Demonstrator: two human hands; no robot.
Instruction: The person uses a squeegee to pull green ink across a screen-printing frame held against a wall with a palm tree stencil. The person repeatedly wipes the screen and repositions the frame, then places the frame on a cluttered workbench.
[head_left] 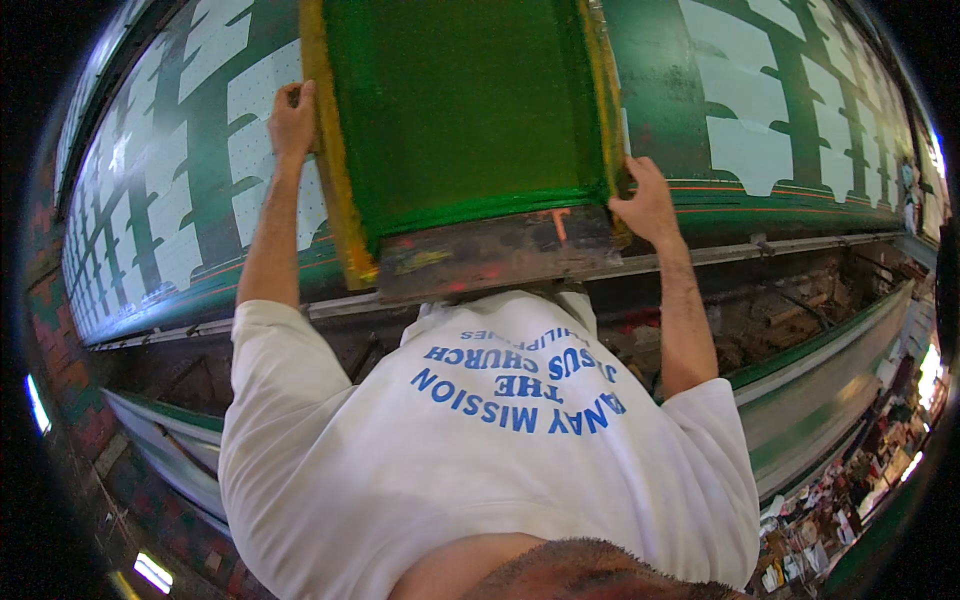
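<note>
A large screen-printing frame (462, 120) with green mesh, yellowed side edges and a stained dark front bar rests over the long green table, against the front of my white shirt. My left hand (292, 125) is closed on the frame's left edge, high up. My right hand (642, 200) grips the right edge lower down, near the front corner, fingers curled over it. Both forearms reach forward from my short sleeves.
Pale cut panels (745, 155) lie in rows on the green table (655, 80) to both sides. A metal rail (760, 244) runs along its front edge, above a cluttered dark trough (800, 300). Assorted clutter (820, 510) fills the lower right.
</note>
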